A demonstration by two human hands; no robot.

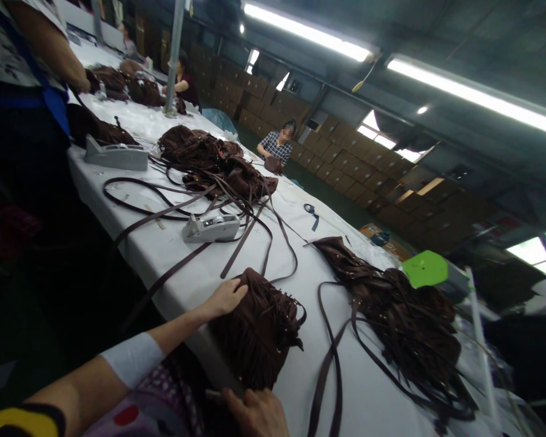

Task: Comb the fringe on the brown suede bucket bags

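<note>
A dark brown fringed bag point(259, 334) lies at the near edge of the white-covered table, its fringe spread over the front. My left hand point(227, 297) is closed on the bag's upper left edge, thumb on top. Low in the view, my right hand point(257, 414) is at the bag's lower end with its fingers curled. A small pale grey object point(213, 395) sticks out past the right fingertips; its kind is not clear. Just beyond the bag stands a grey tape dispenser point(212, 228), with loose brown straps around it.
Brown bags with long straps are heaped on the table point(300, 249), one pile point(218, 161) ahead and another pile point(391, 309) to the right. A second tape dispenser point(116, 155) stands at the left edge. Co-workers stand at left and far side; a metal post point(175, 54) rises from the table.
</note>
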